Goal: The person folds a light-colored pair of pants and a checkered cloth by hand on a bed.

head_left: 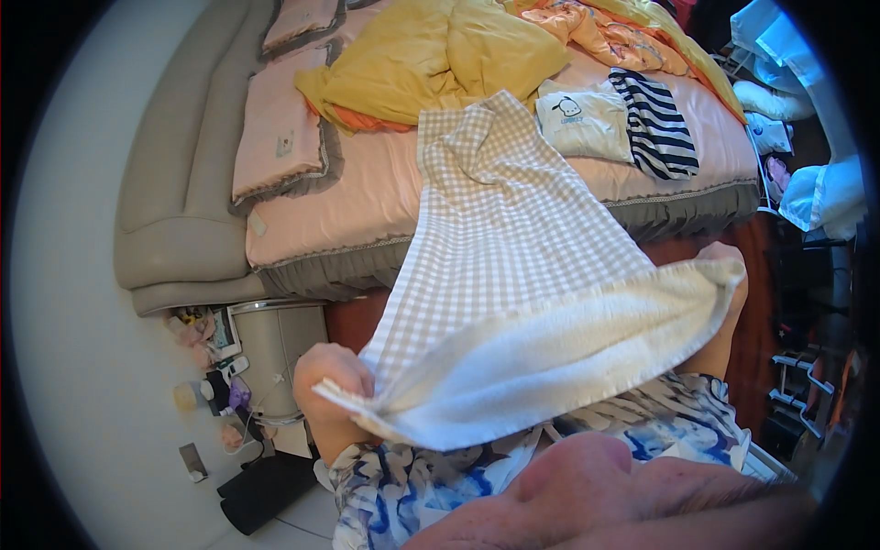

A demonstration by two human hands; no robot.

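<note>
A large beige-and-white checked cloth [495,229] stretches from the bed toward me. Its far end lies rumpled on the pink bed cover, and its near edge hangs between my hands with a plain off-white underside [550,367] folded into view. My left hand [335,371] is closed around the near left corner, low beside the bedside cabinet. Farther away and higher, my right hand [722,257] grips the near right corner, its fingertips partly hidden by the fabric. On the bed by the cloth's far end lie a folded white shirt [584,121] and a folded black-and-white striped garment [655,124].
The pink-covered bed [367,197] has a grey headboard [188,174], pink pillows [282,124] and a bunched yellow quilt [440,50]. A bedside cabinet [280,353] stands at left near small items. Light-blue fabric [816,192] and a white metal rack [802,394] are at right.
</note>
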